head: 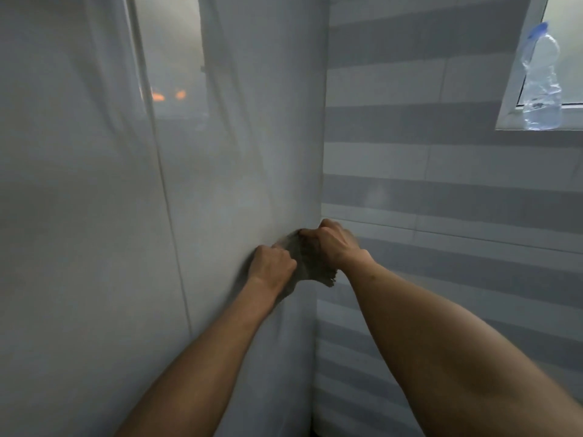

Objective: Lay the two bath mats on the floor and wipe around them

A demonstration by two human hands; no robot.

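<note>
Both arms reach forward to a white shower curtain (94,216) that hangs in front of me. My left hand (271,263) is closed against the curtain, gripping a fold of it. My right hand (334,244) is closed on a small dark brown cloth (318,272), held right at the curtain's edge beside the left hand. The cloth's ragged lower end hangs below the right wrist. No bath mat is in view.
A wall (441,200) of grey and white striped tiles stands to the right of the curtain. A window ledge (511,121) at the upper right carries a crumpled clear plastic bottle (541,89) with a blue cap. Behind the curtain things show only dimly.
</note>
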